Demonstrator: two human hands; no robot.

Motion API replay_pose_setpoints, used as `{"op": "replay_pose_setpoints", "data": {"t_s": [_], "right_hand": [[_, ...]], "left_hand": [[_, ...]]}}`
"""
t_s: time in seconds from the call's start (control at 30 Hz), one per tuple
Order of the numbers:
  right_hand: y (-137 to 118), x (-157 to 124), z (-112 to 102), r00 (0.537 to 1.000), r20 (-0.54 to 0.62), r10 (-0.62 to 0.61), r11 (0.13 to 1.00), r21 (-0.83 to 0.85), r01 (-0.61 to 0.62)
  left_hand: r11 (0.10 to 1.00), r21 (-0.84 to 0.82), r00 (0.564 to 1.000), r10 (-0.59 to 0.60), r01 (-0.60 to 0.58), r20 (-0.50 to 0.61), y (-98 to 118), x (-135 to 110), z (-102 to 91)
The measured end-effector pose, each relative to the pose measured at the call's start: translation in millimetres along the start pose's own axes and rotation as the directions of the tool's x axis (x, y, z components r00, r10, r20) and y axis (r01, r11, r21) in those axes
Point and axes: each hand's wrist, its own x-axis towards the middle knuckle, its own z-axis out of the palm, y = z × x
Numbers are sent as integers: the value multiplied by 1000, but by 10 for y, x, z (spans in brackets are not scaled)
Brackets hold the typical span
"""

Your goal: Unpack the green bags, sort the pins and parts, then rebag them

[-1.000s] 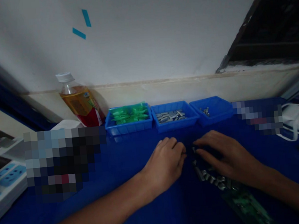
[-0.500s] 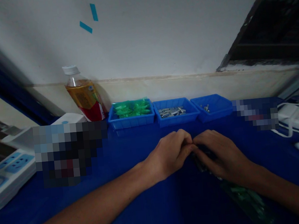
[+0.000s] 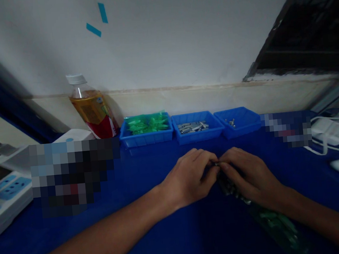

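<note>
My left hand (image 3: 190, 178) and my right hand (image 3: 252, 171) meet above the blue table, fingertips pinched on a small dark metal piece (image 3: 216, 164). Most of that piece is hidden by the fingers, so its kind does not show. Below my right hand lie several small shiny metal parts (image 3: 230, 188), partly covered by it. Closer to me, in the shade by my right forearm, are green plastic pieces (image 3: 280, 226) that look bagged.
Along the wall stand a blue bin (image 3: 147, 139) of green plastic pieces, a blue bin (image 3: 201, 135) of flat metal pieces and a blue bin (image 3: 245, 126) with a few small metal parts. A drink bottle (image 3: 93, 112) and power strip (image 3: 13, 190) are left; a white adapter (image 3: 331, 131) right.
My fingertips have parted slightly, and the small metal piece now shows between them. More of the metal parts under my right hand can be seen. The camera view has shifted a little.
</note>
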Motion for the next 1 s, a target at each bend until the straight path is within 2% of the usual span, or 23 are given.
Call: {"op": "replay_pose_setpoints", "data": {"t_s": [0.13,0.27,0.37,0.47,0.57,0.67,0.8,0.9,1.0], "right_hand": [[44,-44,18,994,-94,-49,996,-76,42],[45,-58,20,990,-82,-117,987,-123,107],[28,-42,4,993,-72,-89,989,-126,80],[21,-21,-12,995,-79,-54,991,-124,44],[22,-10,-13,995,-78,-54,993,-107,46],[19,-14,-6,997,-52,-52,995,-85,47],[22,-35,-4,998,-51,-33,997,-67,29],[41,-51,6,994,-91,-60,995,-83,53],[56,-61,22,987,-98,-128,986,-118,116]], "left_hand": [[997,-26,997,-74,74,-1,10,18,-22],[995,-51,995,-78,82,68,18,28,-46],[994,-45,992,-93,97,90,31,21,-54],[994,-50,994,-93,95,55,38,1,-43],[998,-45,999,-43,44,9,31,-15,-20],[1000,1,1000,-6,6,19,24,-12,-7],[999,6,999,-36,36,14,35,7,-27],[997,-12,996,-82,82,21,44,14,-52],[997,-17,996,-70,71,46,42,17,-67]]}}
